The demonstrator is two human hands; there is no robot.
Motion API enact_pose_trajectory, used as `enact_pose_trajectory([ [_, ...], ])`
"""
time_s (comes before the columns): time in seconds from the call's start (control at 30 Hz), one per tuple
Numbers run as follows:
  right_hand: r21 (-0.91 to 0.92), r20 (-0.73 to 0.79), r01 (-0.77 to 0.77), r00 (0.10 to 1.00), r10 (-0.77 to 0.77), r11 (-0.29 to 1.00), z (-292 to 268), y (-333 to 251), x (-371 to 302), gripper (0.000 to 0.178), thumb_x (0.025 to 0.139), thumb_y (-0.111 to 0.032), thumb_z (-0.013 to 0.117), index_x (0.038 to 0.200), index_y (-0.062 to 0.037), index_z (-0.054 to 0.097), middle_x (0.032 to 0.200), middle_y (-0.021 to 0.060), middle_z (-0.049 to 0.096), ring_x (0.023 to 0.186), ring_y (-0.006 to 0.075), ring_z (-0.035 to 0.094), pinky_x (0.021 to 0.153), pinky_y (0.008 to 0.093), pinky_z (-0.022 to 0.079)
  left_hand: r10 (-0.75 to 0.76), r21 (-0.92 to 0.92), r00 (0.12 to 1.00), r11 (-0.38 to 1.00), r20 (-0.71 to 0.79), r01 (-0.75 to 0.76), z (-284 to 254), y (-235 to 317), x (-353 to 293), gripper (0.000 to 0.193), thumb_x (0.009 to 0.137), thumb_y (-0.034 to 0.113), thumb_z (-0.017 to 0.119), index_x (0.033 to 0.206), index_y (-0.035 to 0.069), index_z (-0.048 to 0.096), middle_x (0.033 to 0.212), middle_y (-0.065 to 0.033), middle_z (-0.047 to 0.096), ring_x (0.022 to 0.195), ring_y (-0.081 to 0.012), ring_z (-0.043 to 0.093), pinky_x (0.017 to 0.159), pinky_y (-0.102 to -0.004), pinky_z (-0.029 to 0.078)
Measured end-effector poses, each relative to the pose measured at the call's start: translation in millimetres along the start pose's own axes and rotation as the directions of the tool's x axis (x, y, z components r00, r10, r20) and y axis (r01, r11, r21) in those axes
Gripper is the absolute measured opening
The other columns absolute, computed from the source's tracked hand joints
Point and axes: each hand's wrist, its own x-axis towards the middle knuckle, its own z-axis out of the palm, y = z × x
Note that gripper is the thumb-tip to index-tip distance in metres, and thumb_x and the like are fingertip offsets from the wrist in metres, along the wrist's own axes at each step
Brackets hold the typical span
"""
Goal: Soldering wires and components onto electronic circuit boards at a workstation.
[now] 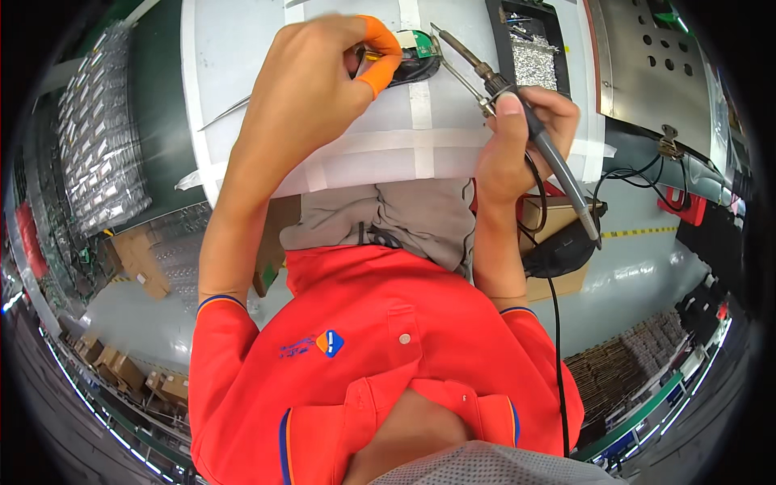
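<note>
My right hand (pixel 525 133) is wrapped around a soldering iron (pixel 550 153) with a thin metal feed arm beside its shaft. The iron's tip stands just right of a green circuit board (pixel 422 45), which sits in a black rounded housing (pixel 416 71) on the white work surface. My left hand (pixel 319 77), with orange finger cots on the fingertips, is closed in a pinch at the board's left side. What the pinch holds is hidden by the fingers. A thin pointed metal tool (pixel 226 111) sticks out past my left wrist; whether that hand holds it I cannot tell.
A black tray (pixel 566 48) with small silvery parts stands at the far right, beside a perforated metal box (pixel 647 65). Clear plastic trays (pixel 101 137) are stacked on the left. The iron's black cable (pixel 556 339) hangs down past my right arm. Tape strips (pixel 380 139) cross the white surface.
</note>
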Motion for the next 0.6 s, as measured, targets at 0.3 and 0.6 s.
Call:
enact_pose_trajectory([
  [0.3,0.068,-0.059,-0.009,0.998,0.013,0.998,0.2,-5.4,0.3,0.018,0.076,0.005,0.057,0.089,-0.0025,0.047,0.075,0.0051,0.048,0.064,0.0102,0.042,0.062,0.0217,0.037,-0.021,-0.150,0.996,0.988,0.089,0.035,-3.2,23.7,20.2,0.010,0.077,-0.002,0.063,0.087,-0.003,0.064,0.079,-0.0190,0.066,0.071,-0.0331,0.063,0.064,-0.0348,0.048],
  [0.6,0.003,-0.036,-0.068,0.997,0.068,0.998,3.5,-1.0,5.8,0.019,0.078,0.004,0.058,0.091,-0.0036,0.047,0.073,0.0050,0.050,0.058,0.0072,0.039,0.051,0.0211,0.033,-0.112,-0.115,0.988,0.986,0.106,0.124,-2.8,24.2,21.3,0.013,0.077,-0.005,0.062,0.089,-0.001,0.065,0.081,-0.0193,0.067,0.069,-0.0313,0.063,0.063,-0.0334,0.047],
])
